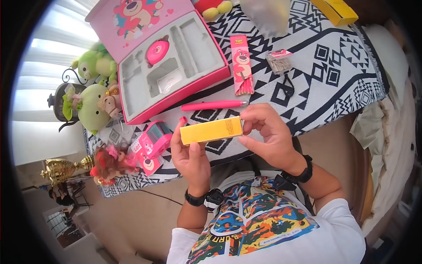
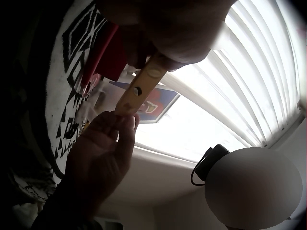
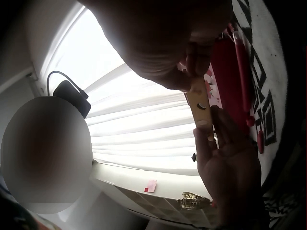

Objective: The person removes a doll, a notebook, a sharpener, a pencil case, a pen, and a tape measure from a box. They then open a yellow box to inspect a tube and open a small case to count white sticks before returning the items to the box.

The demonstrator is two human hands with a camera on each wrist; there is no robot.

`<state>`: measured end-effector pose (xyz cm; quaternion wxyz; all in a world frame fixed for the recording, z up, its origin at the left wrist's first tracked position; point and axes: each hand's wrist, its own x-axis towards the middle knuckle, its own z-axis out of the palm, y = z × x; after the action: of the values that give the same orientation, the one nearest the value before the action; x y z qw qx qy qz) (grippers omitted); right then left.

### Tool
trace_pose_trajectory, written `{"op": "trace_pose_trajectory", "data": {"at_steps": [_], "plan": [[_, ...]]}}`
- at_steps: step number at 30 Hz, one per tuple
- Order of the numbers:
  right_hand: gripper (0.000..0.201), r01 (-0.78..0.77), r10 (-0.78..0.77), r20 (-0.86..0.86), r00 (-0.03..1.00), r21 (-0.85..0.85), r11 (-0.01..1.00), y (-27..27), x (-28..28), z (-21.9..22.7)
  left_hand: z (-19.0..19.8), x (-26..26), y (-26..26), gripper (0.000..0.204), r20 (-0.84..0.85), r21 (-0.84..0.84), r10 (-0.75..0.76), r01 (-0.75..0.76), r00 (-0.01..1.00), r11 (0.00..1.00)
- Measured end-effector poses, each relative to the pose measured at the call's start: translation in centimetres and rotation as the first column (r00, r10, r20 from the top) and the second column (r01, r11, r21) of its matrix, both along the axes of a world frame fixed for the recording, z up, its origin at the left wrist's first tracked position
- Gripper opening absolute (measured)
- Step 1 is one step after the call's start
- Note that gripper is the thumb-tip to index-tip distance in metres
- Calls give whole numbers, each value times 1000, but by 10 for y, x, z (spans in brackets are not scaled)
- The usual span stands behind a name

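Note:
A small yellow box (image 1: 211, 130) is held up lengthwise between both hands above the table's front edge, small print showing near its right end. My left hand (image 1: 192, 163) grips the left end, thumb on the near side and fingers on the far side. At the other end, my right hand (image 1: 269, 140) pinches the box between thumb and fingers. The left wrist view shows another face of the yellow box (image 2: 137, 90), backlit, with a dark round mark in its middle. Just beyond the box lies a pink pen (image 1: 213, 105) on the patterned cloth.
Behind stands an open pink gift box (image 1: 224, 72) with a grey moulded insert and a round pink item (image 1: 157, 53). A pencil pack (image 1: 241, 64) and a small clear packet (image 1: 279, 61) lie right of it. A pink sharpener (image 1: 159, 138), plush toys (image 1: 94, 108) and gold trophy (image 1: 61, 170) are leftward.

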<state>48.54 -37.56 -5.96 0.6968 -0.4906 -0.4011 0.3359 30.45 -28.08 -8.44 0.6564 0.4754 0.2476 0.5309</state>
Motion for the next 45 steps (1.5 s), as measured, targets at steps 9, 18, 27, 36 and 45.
{"op": "trace_pose_trajectory", "data": {"at_steps": [9,18,27,36,45], "plan": [[41,-29,56,315,948,-90,995,-3,3,7,-3,7,-11,70,-207,94,42,-23,977,995],[37,-133,195,319,927,-207,969,-5,24,26,16,6,-5,90,-269,190,-13,66,963,980],[35,337,-287,424,859,-46,940,-8,118,119,10,9,-2,79,-205,217,-187,231,961,948],[36,664,-340,899,276,78,744,88,231,182,-15,-3,-7,43,-361,293,-138,253,922,922],[25,654,158,986,52,-153,741,173,247,180,-4,-3,-7,27,-458,466,-38,275,888,841]]}}
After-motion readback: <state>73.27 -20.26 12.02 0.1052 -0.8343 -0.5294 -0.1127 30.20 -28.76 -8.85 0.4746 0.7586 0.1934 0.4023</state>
